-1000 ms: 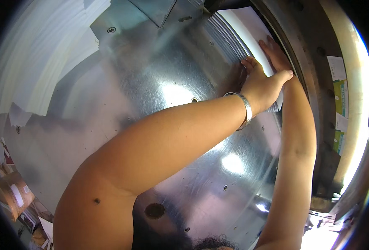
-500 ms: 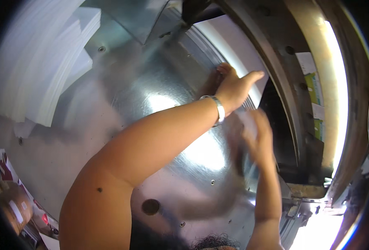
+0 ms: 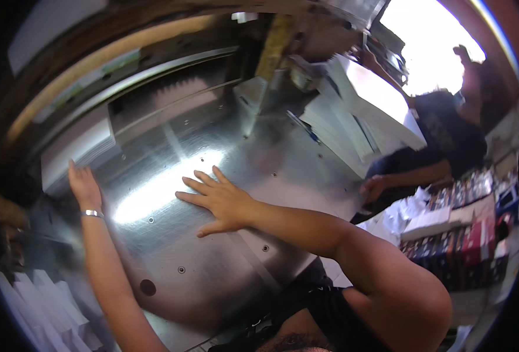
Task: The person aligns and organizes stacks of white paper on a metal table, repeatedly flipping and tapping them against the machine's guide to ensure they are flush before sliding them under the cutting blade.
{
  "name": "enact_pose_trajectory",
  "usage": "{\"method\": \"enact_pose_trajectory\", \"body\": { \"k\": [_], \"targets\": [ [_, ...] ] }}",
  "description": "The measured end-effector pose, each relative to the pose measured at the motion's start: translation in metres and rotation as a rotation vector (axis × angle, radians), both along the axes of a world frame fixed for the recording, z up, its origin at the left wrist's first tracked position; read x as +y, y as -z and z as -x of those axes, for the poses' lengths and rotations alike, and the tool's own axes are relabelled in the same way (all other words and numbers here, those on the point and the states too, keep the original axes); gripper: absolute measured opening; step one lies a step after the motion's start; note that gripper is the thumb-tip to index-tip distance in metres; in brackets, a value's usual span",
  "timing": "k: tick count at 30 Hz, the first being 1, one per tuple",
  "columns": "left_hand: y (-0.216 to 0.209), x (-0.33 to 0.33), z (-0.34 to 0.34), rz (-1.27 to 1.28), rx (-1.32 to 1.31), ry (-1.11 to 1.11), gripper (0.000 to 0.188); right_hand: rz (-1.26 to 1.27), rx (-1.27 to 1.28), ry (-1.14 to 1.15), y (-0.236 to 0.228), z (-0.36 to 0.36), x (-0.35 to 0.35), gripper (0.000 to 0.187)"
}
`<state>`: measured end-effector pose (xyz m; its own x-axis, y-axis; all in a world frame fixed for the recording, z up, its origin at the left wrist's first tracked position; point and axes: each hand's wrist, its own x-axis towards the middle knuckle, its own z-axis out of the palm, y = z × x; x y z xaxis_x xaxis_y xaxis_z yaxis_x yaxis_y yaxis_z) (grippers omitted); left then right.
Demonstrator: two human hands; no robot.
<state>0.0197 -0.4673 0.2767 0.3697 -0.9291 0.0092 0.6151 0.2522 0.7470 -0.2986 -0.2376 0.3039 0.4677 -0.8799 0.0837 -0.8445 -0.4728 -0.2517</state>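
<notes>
My left hand point(image 3: 84, 186), a silver bracelet at its wrist, is at the near edge of a stack of white paper point(image 3: 86, 141). Its fingers stretch toward the stack and look to touch its edge. That stack lies at the far left of a shiny metal table point(image 3: 206, 264), under the machine's crossbeam. My right hand point(image 3: 221, 202) is spread over the middle of the tabletop, palm down and holding nothing. Whether its palm presses on the metal I cannot tell.
Paper piles point(image 3: 353, 111) and a pen point(image 3: 303, 126) lie at the table's right side. Beyond stands another person point(image 3: 447, 129), a hand near the table edge. Stacked books point(image 3: 453, 246) are at right, white paper bundles point(image 3: 48, 311) at lower left. A metal block point(image 3: 252, 97) stands at the back.
The view has swung to the right. My right hand has moved away from the paper stack and now lies spread over the tabletop. My left hand remains by the stack.
</notes>
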Motion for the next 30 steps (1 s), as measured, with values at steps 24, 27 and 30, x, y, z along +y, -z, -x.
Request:
{"method": "enact_pose_trajectory", "body": {
  "k": [24, 27, 30],
  "targets": [
    [-0.102, 0.269, 0.270, 0.762, -1.761, 0.190, 0.099, 0.296, -0.756, 0.519, -0.015, 0.215, 0.237, 0.049],
    [-0.147, 0.265, 0.369, 1.094, -1.734, 0.039, 0.104, 0.431, -0.768, 0.598, -0.027, 0.234, 0.259, 0.050],
    [-0.171, 0.256, 0.432, 1.261, -1.801, -0.088, 0.108, 0.644, -0.582, 0.630, -0.051, 0.258, 0.269, 0.048]
  ]
}}
